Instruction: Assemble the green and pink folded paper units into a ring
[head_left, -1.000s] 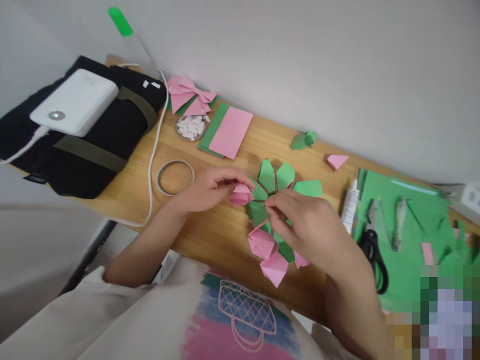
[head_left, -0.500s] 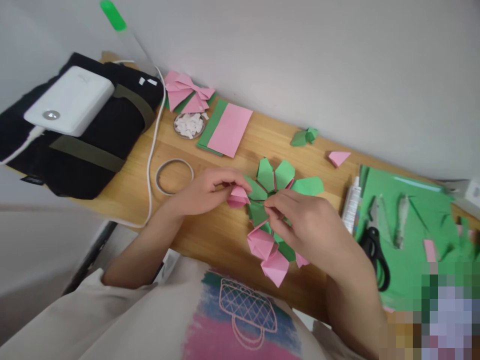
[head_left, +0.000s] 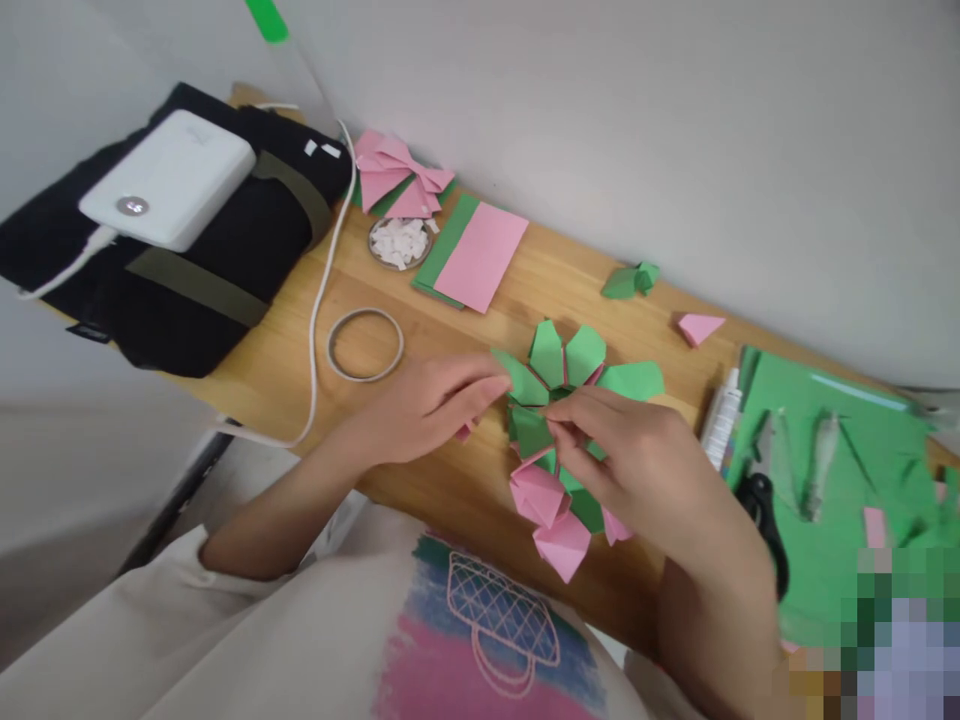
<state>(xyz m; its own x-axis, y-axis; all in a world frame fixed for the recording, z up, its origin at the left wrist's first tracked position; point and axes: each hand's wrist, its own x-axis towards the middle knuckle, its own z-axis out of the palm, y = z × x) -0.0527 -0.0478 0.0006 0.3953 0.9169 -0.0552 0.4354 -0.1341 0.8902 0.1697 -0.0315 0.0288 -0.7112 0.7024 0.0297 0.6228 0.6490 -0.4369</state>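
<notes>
- And here your right hand (head_left: 637,450) pinches narrow at the centre of the paper flower (head_left: 532,431), which lies between your hands on the tabletop (head_left: 570,285)!
- Your left hand (head_left: 427,410) curves over its side, a pink bit (head_left: 465,432) peeking out below; whether those fingers grip, I can't tell.
- Green petals fan outward, pink folds (head_left: 538,494) on the near side: it looks well assembled, while a pink piece (head_left: 701,328) sits unattached beyond your right hand.
- Long axis? Roughly away from you, petals far, pink points aimed towards you.
</notes>
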